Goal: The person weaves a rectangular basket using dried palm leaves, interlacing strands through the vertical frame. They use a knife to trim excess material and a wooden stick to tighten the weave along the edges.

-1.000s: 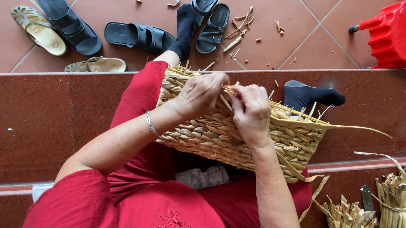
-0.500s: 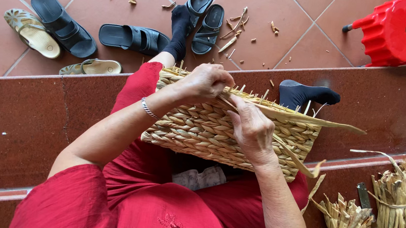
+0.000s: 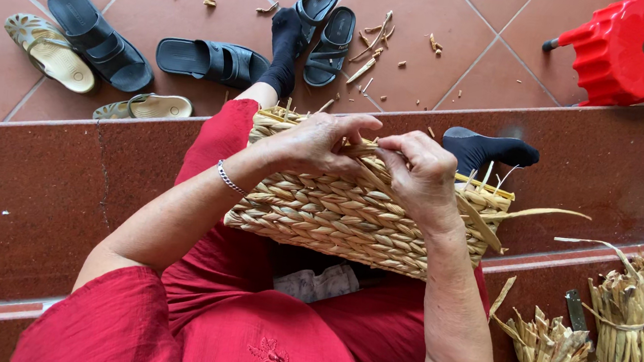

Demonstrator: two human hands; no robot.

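Head view. Woven straw basket on lap, centre frame; side walls plaited full, rim strands loose and unfinished. Left hand and right hand both pinching a flat straw strand at rim, 12 o'clock. Straw bundles at 4 o'clock; sandals at 11; red stool at 2. Nothing obstructs.

Tan braided basket — red stool.

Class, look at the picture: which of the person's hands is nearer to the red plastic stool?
The right hand is nearer. It rests on the woven basket's rim, below and left of the red stool; the left hand grips the rim farther left.
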